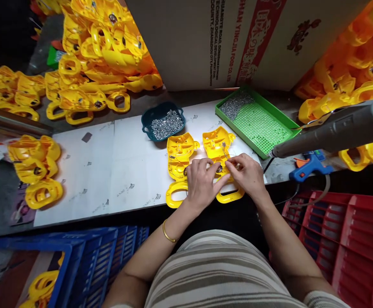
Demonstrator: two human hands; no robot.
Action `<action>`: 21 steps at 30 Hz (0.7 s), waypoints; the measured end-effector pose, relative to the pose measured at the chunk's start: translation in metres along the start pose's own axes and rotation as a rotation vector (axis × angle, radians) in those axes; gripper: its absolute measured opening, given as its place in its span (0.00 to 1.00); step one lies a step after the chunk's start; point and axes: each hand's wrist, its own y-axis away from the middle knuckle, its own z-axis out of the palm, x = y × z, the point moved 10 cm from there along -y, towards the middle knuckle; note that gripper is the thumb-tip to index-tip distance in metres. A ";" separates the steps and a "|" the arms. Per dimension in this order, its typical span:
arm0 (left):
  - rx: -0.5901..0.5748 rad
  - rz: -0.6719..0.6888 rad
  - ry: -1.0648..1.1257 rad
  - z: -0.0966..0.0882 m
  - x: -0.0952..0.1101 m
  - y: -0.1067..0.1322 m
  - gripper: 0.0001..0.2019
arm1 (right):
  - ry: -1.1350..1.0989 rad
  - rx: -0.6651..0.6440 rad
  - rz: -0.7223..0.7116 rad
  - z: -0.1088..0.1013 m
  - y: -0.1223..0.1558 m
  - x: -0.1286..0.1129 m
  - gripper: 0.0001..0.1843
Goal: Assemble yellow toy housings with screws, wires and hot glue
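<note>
Two yellow plastic shell halves with loop handles lie side by side, inner sides up, on the white board. My left hand reaches across the left shell and partly covers it. Its curled fingers and thumb touch the right shell beside a small round dark part; whether anything is between them is hidden. On the right shell's other side, my right hand is closed, thumb and forefinger pinched at a thin wire. Thin wires also show inside the left shell.
A dark green bowl of small screws and a green tray of metal bits stand behind. To the right are a blue glue gun and a grey tool. Yellow shells lie left. Blue and red crates stand below.
</note>
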 end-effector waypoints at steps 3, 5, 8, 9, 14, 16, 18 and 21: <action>-0.019 0.000 -0.005 0.004 0.004 -0.005 0.17 | -0.147 -0.043 0.029 -0.001 -0.005 -0.001 0.11; -0.032 -0.021 0.010 0.007 0.004 -0.010 0.15 | -0.200 -0.047 0.032 -0.004 -0.007 -0.006 0.12; -0.069 -0.096 0.081 0.011 -0.001 -0.016 0.10 | -0.216 -0.036 0.009 -0.008 -0.009 -0.018 0.11; -0.082 -0.129 0.123 0.012 -0.004 -0.018 0.09 | -0.217 -0.032 -0.012 -0.009 -0.010 -0.024 0.10; -0.137 -0.331 0.517 0.020 -0.022 -0.018 0.06 | -0.215 -0.004 -0.175 -0.013 -0.012 -0.049 0.09; -0.174 -0.424 0.735 0.027 -0.028 -0.014 0.08 | -0.221 -0.028 -0.243 -0.012 -0.011 -0.057 0.10; -0.202 -0.520 0.941 0.033 -0.035 -0.009 0.10 | -0.256 -0.036 -0.293 -0.014 -0.008 -0.061 0.10; -0.219 -0.671 1.229 0.041 -0.047 -0.001 0.12 | -0.332 0.047 -0.291 -0.028 -0.004 -0.055 0.10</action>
